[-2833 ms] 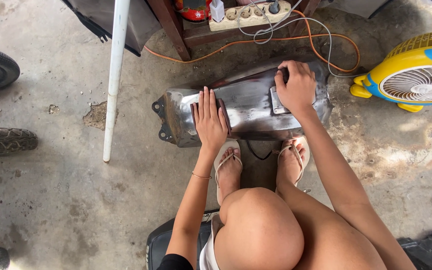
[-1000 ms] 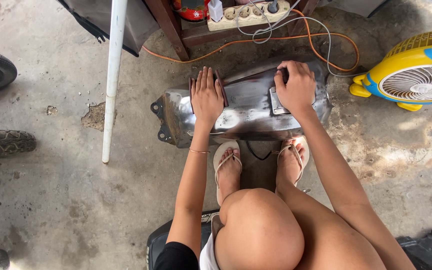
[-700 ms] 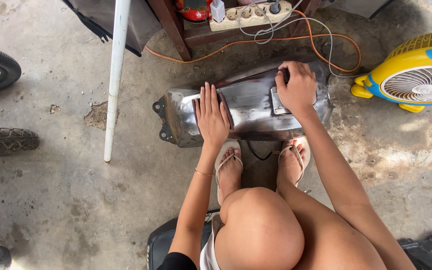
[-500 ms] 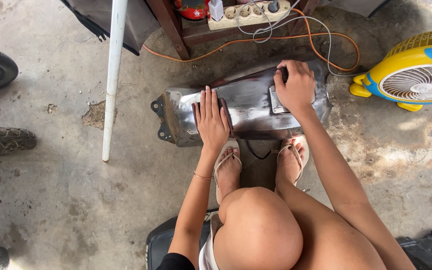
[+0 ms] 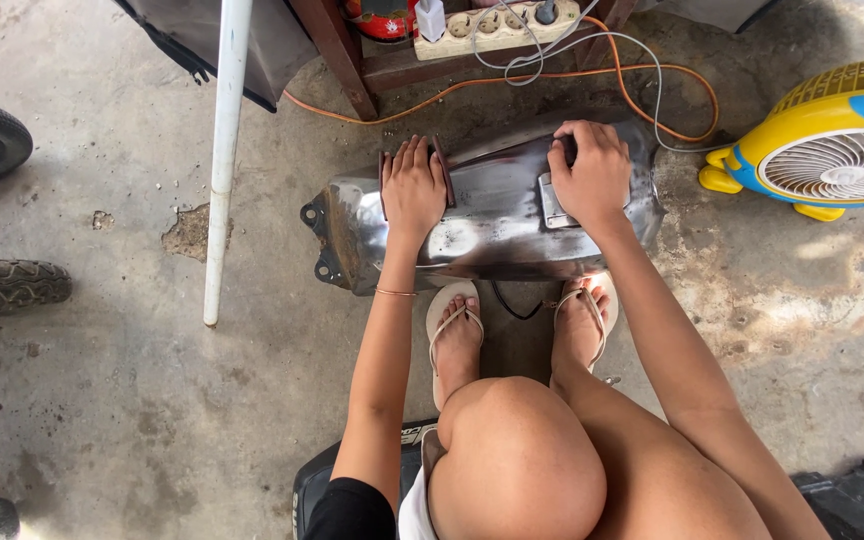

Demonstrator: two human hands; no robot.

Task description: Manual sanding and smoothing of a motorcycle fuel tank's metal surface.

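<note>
A bare grey metal fuel tank (image 5: 497, 225) lies on the concrete floor in front of my feet. My left hand (image 5: 412, 188) presses flat on a dark sheet of sandpaper (image 5: 442, 165) on the tank's left half, near its far edge. Fingers of my right hand (image 5: 589, 170) curl over the tank's right top, by the filler opening, holding the tank steady. My sandalled feet (image 5: 457, 330) rest against the tank's near side.
A yellow and blue desk fan (image 5: 832, 140) stands at the right. A white pole (image 5: 224, 150) leans at the left. A power strip (image 5: 497, 25) with orange and white cables lies behind the tank. Tyres (image 5: 2, 285) sit at the left edge.
My left hand has slid with the sandpaper away from me, toward the tank's far edge, after earlier back-and-forth strokes. The right hand has stayed in place.
</note>
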